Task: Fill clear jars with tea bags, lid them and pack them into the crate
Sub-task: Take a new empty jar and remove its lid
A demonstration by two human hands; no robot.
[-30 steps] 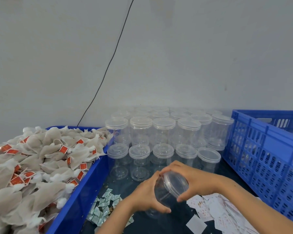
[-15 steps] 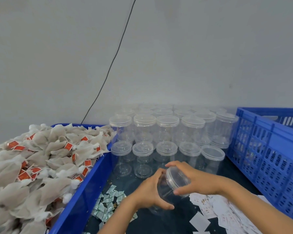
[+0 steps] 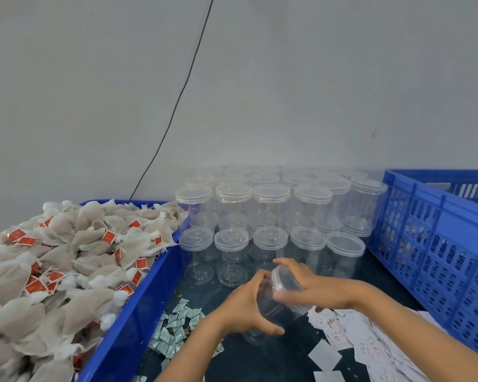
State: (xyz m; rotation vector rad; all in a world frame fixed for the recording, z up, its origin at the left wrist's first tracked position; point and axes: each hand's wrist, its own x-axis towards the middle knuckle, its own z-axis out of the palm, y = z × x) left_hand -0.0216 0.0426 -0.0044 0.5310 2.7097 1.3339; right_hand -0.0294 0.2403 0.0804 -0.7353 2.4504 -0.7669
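Lid (image 3: 283,279) tilted further off jar (image 3: 271,307), lower centre; right hand (image 3: 309,286) pinches lid rim, left hand (image 3: 246,307) wraps body. Light, slick, thin plastic; grip gently.

Tea bags (image 3: 66,260) beige-grey mesh, red tags with pale print, white string wads, piled in solid blue bin (image 3: 127,323). Jars (image 3: 260,216) clear with clear lids; crate (image 3: 436,244) blue, slotted grid walls. Tabletop (image 3: 260,359) dark, sachets (image 3: 174,326) white-green, paper labels (image 3: 370,343) white with brown print.
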